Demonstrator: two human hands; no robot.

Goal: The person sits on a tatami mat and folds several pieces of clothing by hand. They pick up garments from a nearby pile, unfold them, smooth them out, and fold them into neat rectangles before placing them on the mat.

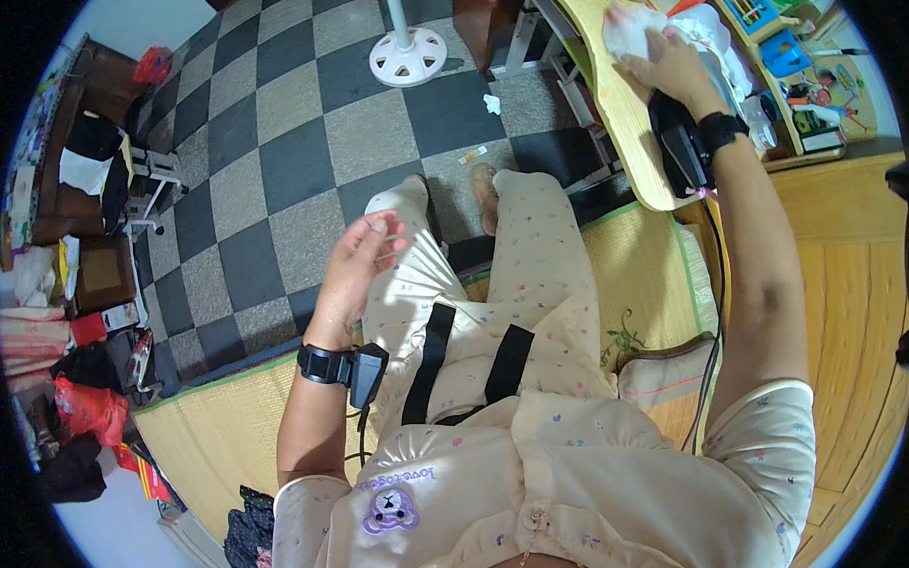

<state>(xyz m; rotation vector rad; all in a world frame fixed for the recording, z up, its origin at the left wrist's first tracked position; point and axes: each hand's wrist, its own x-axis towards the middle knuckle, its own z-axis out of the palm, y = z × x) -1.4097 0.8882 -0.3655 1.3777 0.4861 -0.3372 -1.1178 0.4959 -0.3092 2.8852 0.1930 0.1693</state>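
A cream shirt (601, 459) with one purple bear patch (390, 512) is nearest, and beyond it cream trousers (545, 231) with two black straps (429, 365) across the lap. The left hand (365, 249) hangs above the thigh, its fingers loosely curled, with nothing seen in it. The right hand (675, 71) reaches over the desk (624, 128) to one white bundle (626, 28), which lies toward the desk's far end, just in from its long left edge. The fingers lie against the bundle; whether they clamp it or only rest there, I cannot tell. It looks light, soft and crumply, not fragile, perhaps a little slippery if it is plastic; a gathered pinch at its middle should hold better than a loose edge. Just right of it is more white wrapping (722, 59), then one blue bin (787, 54) in the wooden rack (782, 137) along the desk's right edge. There are two wristbands (325, 365), one per arm, and on the floor one white pole base (407, 57) and one crumpled white scrap (492, 103).
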